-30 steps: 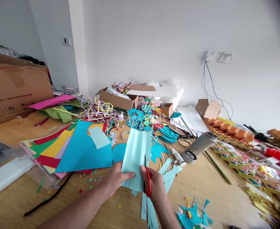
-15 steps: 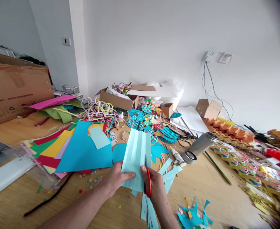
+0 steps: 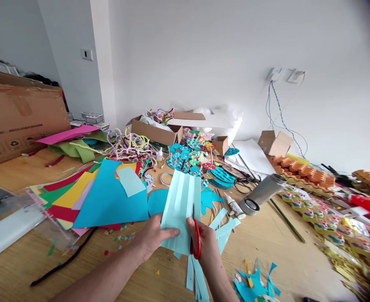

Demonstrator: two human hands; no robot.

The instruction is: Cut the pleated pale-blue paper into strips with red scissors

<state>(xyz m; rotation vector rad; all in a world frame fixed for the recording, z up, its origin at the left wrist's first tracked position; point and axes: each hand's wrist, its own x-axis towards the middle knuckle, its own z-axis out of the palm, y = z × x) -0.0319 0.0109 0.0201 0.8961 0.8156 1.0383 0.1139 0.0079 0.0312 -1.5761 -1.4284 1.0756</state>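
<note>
My left hand (image 3: 155, 237) pinches the lower left edge of a pale aqua paper sheet (image 3: 180, 201), thumb on top. Fold lines run lengthwise along the sheet. In my right hand (image 3: 205, 241) is a pair of red-handled scissors (image 3: 198, 241), its blades lying along the sheet near its right edge; whether they are parted I cannot tell. My right thumb also rests against the paper. Cut aqua strips (image 3: 197, 279) lie on the table below the scissors, and more strips (image 3: 224, 228) lie to the right of my right hand.
Colored paper sheets (image 3: 112, 197) are stacked at left. A glue bottle (image 3: 235, 206) and a metal flask (image 3: 265, 193) lie to the right. Blue scraps (image 3: 254, 283) are at front right. Behind are blue paper pieces (image 3: 185, 157), pipe cleaners (image 3: 131, 144) and an open carton (image 3: 155, 130).
Almost nothing differs. The sheet's upper end has shifted very slightly to the right; both hands keep their hold.
</note>
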